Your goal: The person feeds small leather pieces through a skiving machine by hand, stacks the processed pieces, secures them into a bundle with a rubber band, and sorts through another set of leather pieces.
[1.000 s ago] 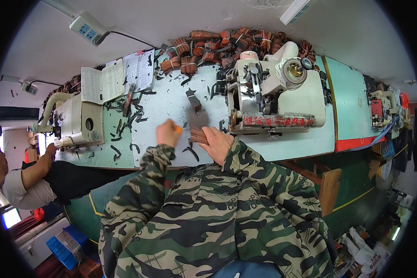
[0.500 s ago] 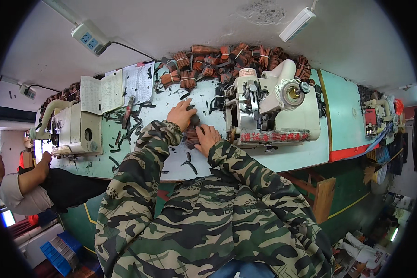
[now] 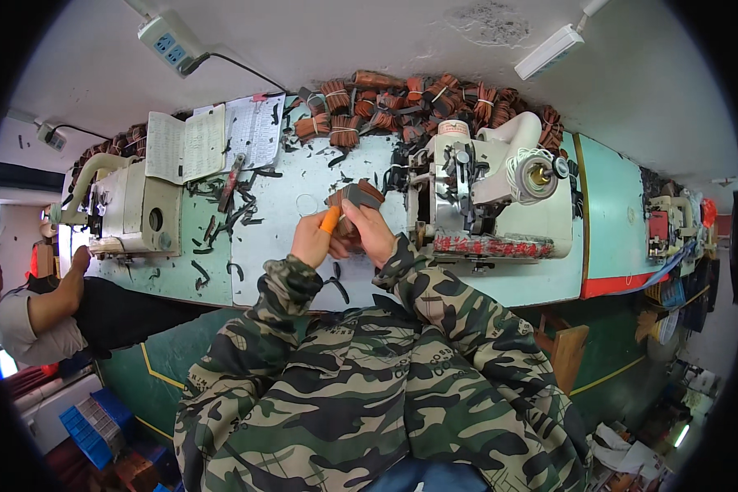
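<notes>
A bundle of flat reddish-brown and grey strips (image 3: 369, 193) is raised in front of me, tilted. My right hand (image 3: 372, 233) is closed round its near end, thumb on top. My left hand (image 3: 310, 241) is closed right beside it, on an orange tube-shaped thing (image 3: 330, 219) that points up toward the bundle. The left fingertips are partly hidden behind the other hand. A thin, pale loop (image 3: 307, 204), like a band or thread, shows just beyond the left hand. Dark curved scraps (image 3: 336, 287) lie on the white-topped table (image 3: 279, 275) nearer to me.
A cream sewing machine (image 3: 500, 201) stands at the right, another machine (image 3: 139, 211) at the left. Tied strip bundles (image 3: 346, 131) are piled along the wall. An open notebook (image 3: 187, 148), a tool (image 3: 231, 182) and scraps lie left. A person (image 3: 45, 316) sits far left.
Both hands have come closer to me, and the bundle is now lifted and turned. The left hand has left the tabletop. The orange thing and pale loop now show.
</notes>
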`<state>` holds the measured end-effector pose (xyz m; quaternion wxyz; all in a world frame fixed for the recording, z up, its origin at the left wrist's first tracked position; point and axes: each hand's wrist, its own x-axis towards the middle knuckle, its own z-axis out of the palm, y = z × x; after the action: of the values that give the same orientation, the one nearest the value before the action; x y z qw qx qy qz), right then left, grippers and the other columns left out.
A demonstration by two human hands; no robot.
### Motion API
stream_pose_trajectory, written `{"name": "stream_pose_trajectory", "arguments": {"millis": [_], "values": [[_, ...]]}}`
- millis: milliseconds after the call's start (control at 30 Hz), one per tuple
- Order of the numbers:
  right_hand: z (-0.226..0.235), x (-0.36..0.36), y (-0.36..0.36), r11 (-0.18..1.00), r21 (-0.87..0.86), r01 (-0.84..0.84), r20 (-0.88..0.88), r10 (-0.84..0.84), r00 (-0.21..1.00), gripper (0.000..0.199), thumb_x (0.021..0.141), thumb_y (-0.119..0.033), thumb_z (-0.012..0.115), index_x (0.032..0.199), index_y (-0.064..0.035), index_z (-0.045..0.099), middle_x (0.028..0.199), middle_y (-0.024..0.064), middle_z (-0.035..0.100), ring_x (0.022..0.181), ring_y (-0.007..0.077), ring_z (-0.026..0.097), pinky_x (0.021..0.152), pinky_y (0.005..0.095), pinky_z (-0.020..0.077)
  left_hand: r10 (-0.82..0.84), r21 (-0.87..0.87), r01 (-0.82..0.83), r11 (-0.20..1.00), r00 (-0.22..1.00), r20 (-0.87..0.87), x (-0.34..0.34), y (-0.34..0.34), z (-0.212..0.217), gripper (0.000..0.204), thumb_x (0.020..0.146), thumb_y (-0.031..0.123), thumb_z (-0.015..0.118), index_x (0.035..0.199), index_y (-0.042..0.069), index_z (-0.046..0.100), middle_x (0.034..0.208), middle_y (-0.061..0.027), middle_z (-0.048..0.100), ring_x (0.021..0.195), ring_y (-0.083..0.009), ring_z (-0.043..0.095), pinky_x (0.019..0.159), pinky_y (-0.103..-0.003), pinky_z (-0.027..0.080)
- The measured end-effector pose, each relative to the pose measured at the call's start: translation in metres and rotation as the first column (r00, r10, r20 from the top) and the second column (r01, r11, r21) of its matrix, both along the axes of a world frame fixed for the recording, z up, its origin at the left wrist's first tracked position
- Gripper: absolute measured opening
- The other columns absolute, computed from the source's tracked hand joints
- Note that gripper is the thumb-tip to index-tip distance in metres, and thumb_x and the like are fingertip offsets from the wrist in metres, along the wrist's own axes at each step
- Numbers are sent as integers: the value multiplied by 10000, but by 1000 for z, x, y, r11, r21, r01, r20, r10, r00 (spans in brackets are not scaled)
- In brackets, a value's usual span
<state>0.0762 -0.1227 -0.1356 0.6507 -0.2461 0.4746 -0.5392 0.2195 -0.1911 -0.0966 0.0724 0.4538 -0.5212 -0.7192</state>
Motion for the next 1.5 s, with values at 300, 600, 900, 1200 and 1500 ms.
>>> {"name": "stream_pose_trajectory", "arguments": {"millis": [300,600,900,1200,1500], "values": [[41,-5,37,992,121,-21,63,14,998,332,940,-376,497,1084,-80,544,948,14,585,849,110,587,733,305,512,-100,-834,59,548,995,4,-8,46,21,128,754,20,677,870,19,623,760,-70,568,625,-190,591,551,-285,470],[-19,-6,48,978,209,-24,455,-75,887,285,946,-279,507,1080,-37,576,960,94,619,868,180,603,778,345,495,-90,-144,69,987,986,-140,6,108,6,94,789,32,643,762,21,553,663,8,554,593,-40,515,510,-221,421],[-20,-4,43,923,125,-364,-981,169,91,388,742,-221,686,1070,-77,537,1040,115,487,989,290,497,768,419,448,64,-477,52,877,972,225,55,42,-73,118,794,128,646,789,14,616,691,-100,636,586,-191,610,546,-328,464],[-28,-2,46,963,-33,-268,-998,-47,-45,658,674,-151,760,1241,-45,441,1250,169,396,1130,342,412,929,456,353,117,-722,134,679,951,287,3,-45,-87,158,798,198,645,856,55,609,799,-137,640,679,-322,610,625,-394,468],[-23,3,65,958,206,-201,-971,226,82,540,727,-132,715,1191,-49,451,1115,156,428,972,351,547,751,414,483,73,-790,138,598,972,225,-1,-12,-80,296,791,196,674,1056,86,599,931,-96,601,680,-235,615,606,-347,483]]}}
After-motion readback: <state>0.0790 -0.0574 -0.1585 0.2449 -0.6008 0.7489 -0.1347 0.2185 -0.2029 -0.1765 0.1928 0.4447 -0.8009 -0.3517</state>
